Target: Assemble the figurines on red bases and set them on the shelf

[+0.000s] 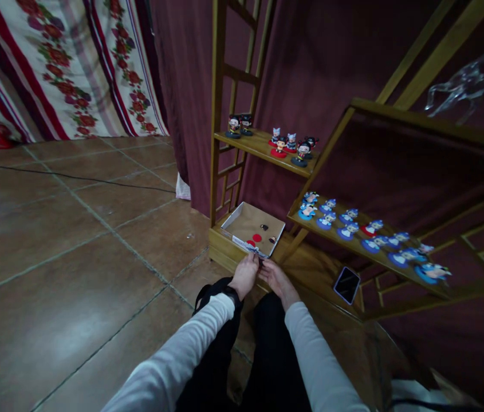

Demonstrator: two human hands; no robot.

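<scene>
My left hand (pixel 245 276) and my right hand (pixel 276 279) meet just in front of a shallow cardboard box (pixel 230 228). The fingers of both are closed and pinched together around something small and dark, too hidden to name. Inside the box lie a red disc (pixel 257 237), a small dark piece (pixel 264 227) and another small figure-like piece (pixel 272 240). Near the box's front edge, close to my fingertips, a second red round piece (pixel 251 244) is partly covered. A dark band circles my left wrist.
The box sits on the low ledge of a wooden shelf (pixel 228 252). Black-haired figurines (pixel 303 153) and others stand on the upper board; several blue-based figurines (pixel 348 230) line the lower one. A phone (pixel 347 285) lies right. A cable (pixel 74 176) crosses the tiled floor.
</scene>
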